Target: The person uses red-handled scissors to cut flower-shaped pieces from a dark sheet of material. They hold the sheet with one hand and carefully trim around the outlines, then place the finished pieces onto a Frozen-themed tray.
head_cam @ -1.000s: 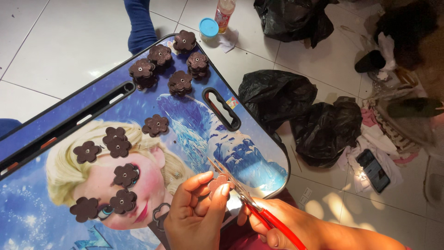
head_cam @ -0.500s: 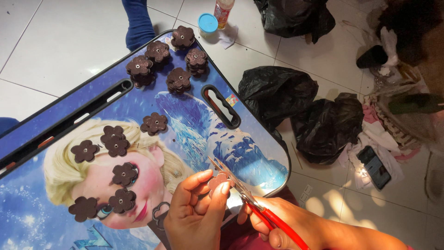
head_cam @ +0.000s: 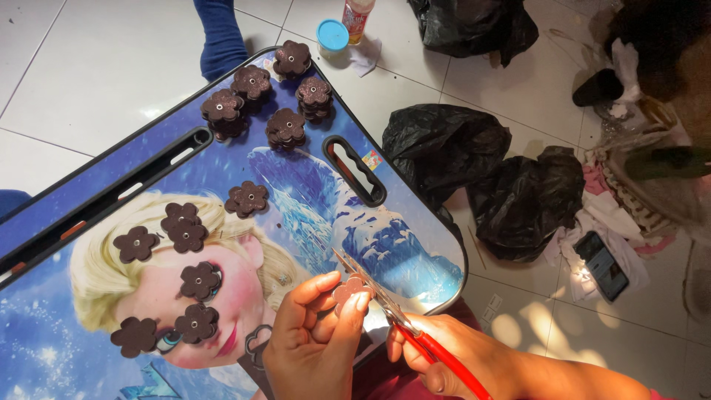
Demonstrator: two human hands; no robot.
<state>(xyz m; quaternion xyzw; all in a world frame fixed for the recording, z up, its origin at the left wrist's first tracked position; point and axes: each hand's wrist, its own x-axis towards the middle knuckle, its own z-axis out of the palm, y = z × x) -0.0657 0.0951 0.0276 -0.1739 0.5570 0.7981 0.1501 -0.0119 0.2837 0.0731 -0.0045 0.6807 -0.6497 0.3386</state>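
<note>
My left hand [head_cam: 315, 341] pinches a small brown flower-shaped piece [head_cam: 348, 290] between thumb and fingertips, just above the near edge of a blue lap table [head_cam: 311, 192] printed with a cartoon figure. My right hand [head_cam: 444, 352] grips red-handled scissors [head_cam: 404, 326], whose metal blades point up-left and meet the flower piece. Single brown flowers [head_cam: 185, 230] lie scattered over the table's left half. Small stacks of the same flowers [head_cam: 285, 126] sit at the table's far end.
Black plastic bags [head_cam: 481, 170] lie on the tiled floor right of the table, with a phone [head_cam: 606, 264] and cloth scraps beyond. A blue-capped jar [head_cam: 332, 35] and a bottle [head_cam: 357, 16] stand past the far end. Someone's blue-clad leg [head_cam: 220, 37] is at the top.
The view has drifted slightly. Both hands stay in place, with the scissors still against the flower piece.
</note>
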